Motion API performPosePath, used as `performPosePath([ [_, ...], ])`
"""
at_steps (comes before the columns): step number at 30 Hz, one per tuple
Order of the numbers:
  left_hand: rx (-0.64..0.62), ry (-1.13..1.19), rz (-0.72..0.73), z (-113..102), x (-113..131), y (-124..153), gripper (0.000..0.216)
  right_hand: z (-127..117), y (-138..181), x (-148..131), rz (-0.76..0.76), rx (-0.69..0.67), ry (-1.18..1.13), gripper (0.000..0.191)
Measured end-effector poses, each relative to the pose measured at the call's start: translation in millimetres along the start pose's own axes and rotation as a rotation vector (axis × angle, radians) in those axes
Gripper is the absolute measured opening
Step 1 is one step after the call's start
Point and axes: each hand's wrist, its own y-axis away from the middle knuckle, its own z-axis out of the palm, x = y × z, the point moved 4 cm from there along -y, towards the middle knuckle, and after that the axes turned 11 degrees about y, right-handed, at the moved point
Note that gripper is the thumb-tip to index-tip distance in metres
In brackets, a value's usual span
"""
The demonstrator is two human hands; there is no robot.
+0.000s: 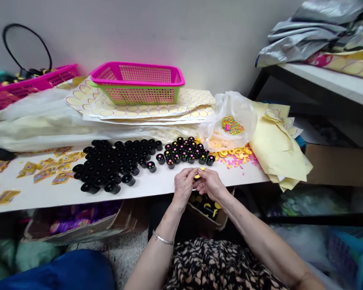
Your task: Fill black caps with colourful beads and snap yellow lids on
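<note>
My left hand (184, 185) and my right hand (210, 183) meet at the front edge of the white table (157, 186), fingers pinched together on a small yellow ring (197, 176). Just beyond them lies a large group of black caps (115, 163). To its right are caps with coloured beads inside (186, 152). A pile of yellow rings and pink bits (237, 155) lies right of those. An open clear bag (231, 121) holds multicoloured beads (232, 125).
A pink and green basket (137, 82) stands on sheets of round stickers (145, 106) at the back. Another pink basket (27, 84) is far left. Yellow packets (48, 169) litter the left. Yellow paper (278, 149) hangs off the right. Cardboard boxes (78, 219) sit under the table.
</note>
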Motion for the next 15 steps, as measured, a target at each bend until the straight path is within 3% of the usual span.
performPosePath([
  [4, -0.184, -0.04, 0.124, -1, 0, 5, 0.041, -5, 6, 2, -0.11, 0.011, 0.067, 0.032],
  [7, -0.18, -0.146, 0.276, -2, 8, 13, 0.028, -13, 18, 2, -0.239, 0.008, 0.173, 0.034],
  [10, -0.204, -0.278, 0.352, 0, 18, 25, 0.026, -27, 30, 1, -0.349, 0.014, 0.129, 0.032],
  [12, -0.266, -0.314, 0.384, 3, 25, 33, 0.029, -33, 36, 3, -0.33, -0.074, 0.017, 0.033],
  [15, -0.342, -0.34, 0.455, 8, 34, 45, 0.029, -36, 44, 8, -0.205, -0.333, -0.133, 0.035],
])
